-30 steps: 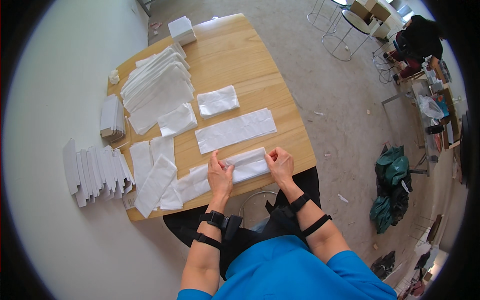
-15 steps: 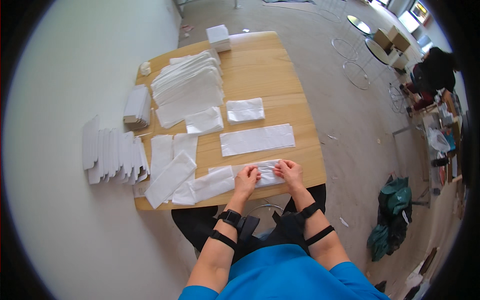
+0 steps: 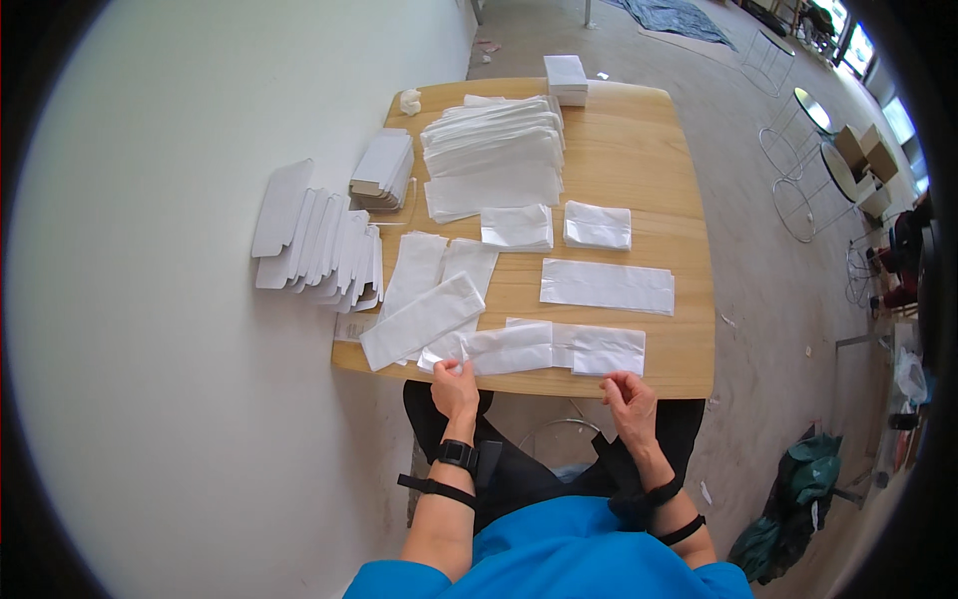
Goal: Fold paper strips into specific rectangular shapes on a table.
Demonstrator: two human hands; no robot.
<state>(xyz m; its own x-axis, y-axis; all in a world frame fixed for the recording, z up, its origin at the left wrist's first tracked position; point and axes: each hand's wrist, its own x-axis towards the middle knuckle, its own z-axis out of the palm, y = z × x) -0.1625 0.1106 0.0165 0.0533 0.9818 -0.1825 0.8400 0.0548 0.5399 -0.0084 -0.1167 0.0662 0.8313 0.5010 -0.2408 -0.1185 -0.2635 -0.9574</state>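
While the left hand (image 3: 455,389) pinches in its fingers the left end of a long, folded white paper strip (image 3: 509,349) at the near edge of the pale wooden bench (image 3: 639,150), the right hand (image 3: 631,397) curls its fingers just beside the right end; whether they pinch anything is unclear. Layered white paper sheets (image 3: 494,165) lie beyond.
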